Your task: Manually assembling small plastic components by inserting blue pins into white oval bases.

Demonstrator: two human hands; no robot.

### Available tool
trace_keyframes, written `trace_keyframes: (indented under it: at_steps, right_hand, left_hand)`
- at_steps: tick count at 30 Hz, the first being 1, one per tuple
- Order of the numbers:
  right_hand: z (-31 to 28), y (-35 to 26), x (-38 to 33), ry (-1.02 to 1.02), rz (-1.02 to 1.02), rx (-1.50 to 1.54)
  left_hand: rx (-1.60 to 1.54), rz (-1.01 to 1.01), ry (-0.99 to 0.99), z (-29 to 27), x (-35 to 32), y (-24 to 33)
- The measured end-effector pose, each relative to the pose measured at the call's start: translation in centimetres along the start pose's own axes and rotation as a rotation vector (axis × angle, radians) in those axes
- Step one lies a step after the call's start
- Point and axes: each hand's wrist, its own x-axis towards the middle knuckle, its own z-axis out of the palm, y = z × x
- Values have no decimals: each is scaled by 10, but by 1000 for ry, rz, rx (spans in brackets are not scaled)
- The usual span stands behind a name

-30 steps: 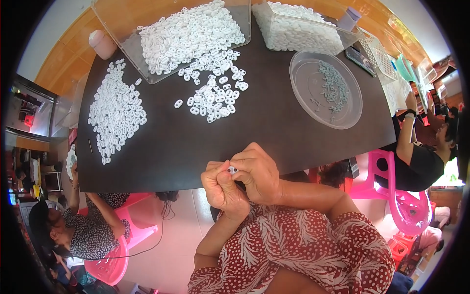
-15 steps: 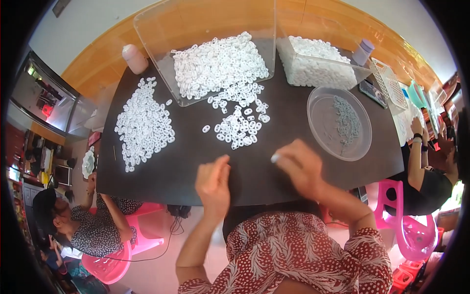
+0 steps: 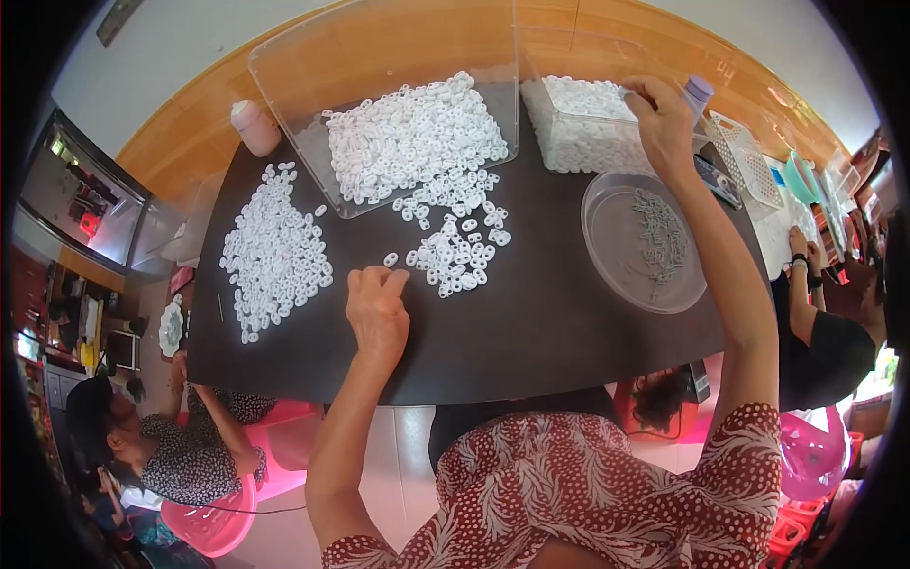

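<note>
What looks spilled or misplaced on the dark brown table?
The large clear plastic box seems to lie on its side, with white oval two-holed pieces spread from its opening onto the table. One stray piece lies alone just beyond the left hand, apart from the middle heap.

The left forearm (image 3: pixel 343 446) rises over the near edge of the table (image 3: pixel 512 351), left of that edge's middle, with the elbow bent outward. The left hand (image 3: pixel 377 311) is back up, knuckles raised, its fingers bent and bunched toward the far edge. The right forearm (image 3: pixel 728 270) slants from the near right corner in a long reach, carrying the right hand (image 3: pixel 657 119) toward the far edge's right part. Its wrist is flexed and its fingers hook leftward; how tightly the small, distant fingertips meet is hard to tell.
</note>
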Motion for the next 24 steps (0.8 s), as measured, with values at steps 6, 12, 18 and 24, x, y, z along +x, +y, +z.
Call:
trace_keyframes:
  at_steps: [6, 12, 18, 24]
  right_hand:
    - [22, 14, 12, 45, -242, -321]
    - [23, -21, -17, 21, -368, -30]
    - [-23, -44, -52, -78, -319, 10]
    - [-47, -42, -92, -159, -369, 40]
  left_hand:
    - [-100, 137, 6, 10, 19, 41]
    - [-26, 259, -164, 30, 26, 45]
    - [-141, 140, -109, 21, 32, 43]
    - [-202, -8, -100, -4, 8, 33]
